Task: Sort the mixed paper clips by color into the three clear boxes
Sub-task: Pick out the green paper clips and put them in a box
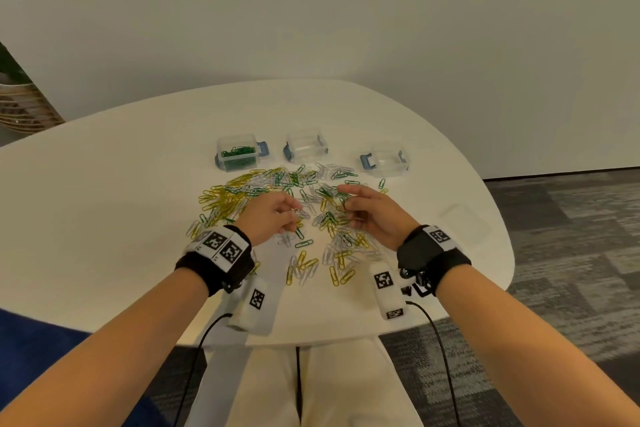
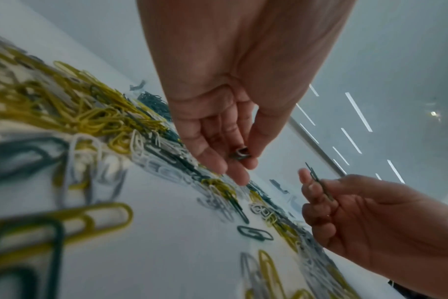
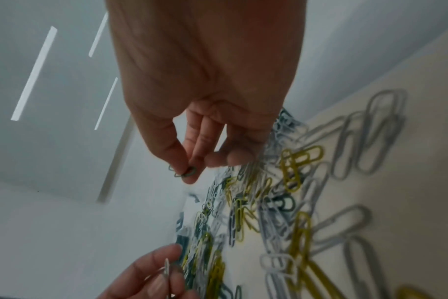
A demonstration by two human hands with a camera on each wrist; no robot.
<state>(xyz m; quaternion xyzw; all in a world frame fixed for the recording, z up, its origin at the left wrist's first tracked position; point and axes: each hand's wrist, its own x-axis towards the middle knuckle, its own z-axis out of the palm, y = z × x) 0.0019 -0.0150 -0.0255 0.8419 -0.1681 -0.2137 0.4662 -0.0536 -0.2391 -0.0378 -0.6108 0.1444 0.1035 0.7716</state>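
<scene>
A mixed pile of green, yellow and white paper clips (image 1: pixel 294 211) is spread over the white table (image 1: pixel 121 191). Behind it stand three clear boxes: the left box (image 1: pixel 238 153) holds green clips, while the middle box (image 1: pixel 306 146) and the right box (image 1: pixel 386 159) look empty. My left hand (image 1: pixel 294 217) hovers over the pile's centre and pinches a white clip (image 2: pixel 241 153), also seen as the white clip (image 3: pixel 166 269). My right hand (image 1: pixel 346 199), just to its right, pinches a green clip (image 3: pixel 184 172) between thumb and fingertips; this green clip (image 2: pixel 317 182) shows edge-on.
A faint clear lid (image 1: pixel 465 222) lies on the table's right side. The table's front edge runs just below my wrists, with cables hanging from the wrist cameras. A wicker basket (image 1: pixel 24 107) stands on the floor at far left.
</scene>
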